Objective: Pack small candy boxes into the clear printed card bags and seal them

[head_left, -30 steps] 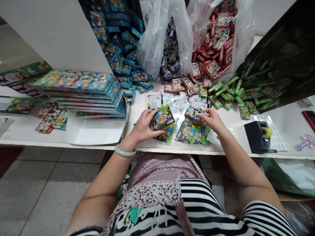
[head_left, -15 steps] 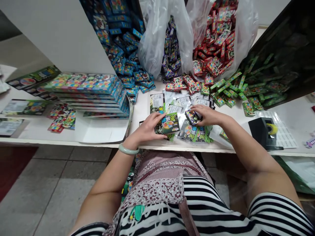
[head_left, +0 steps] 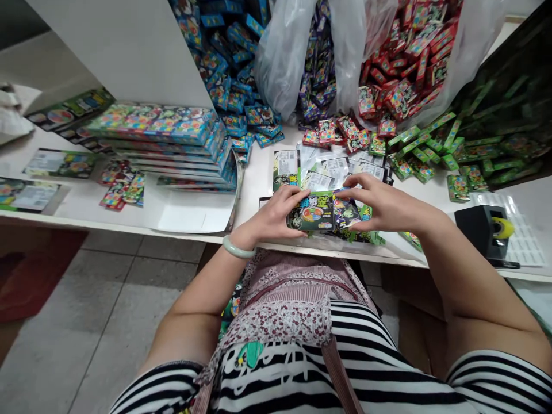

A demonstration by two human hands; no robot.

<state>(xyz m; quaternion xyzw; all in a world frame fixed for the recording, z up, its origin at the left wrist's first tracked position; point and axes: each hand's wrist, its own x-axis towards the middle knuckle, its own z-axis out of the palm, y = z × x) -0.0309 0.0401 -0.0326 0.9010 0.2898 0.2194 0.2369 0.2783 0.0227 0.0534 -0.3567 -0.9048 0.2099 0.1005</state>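
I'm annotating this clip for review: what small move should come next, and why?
Probably the right hand should ease the purple box gently leftward while the left hand steadies the black-and-green packet: each hand grips one item, and the two appear to meet edge to edge. Whether the packet's edge is open there, I can't tell.

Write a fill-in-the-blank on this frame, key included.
1. The left hand holds a black-and-green pack.
The right hand holds a smaller, mainly ____ box.
2. The bracelet circles the ____ wrist.
3. The roll in the black tape dispenser is ____.

Missing words: purple; left; yellow.
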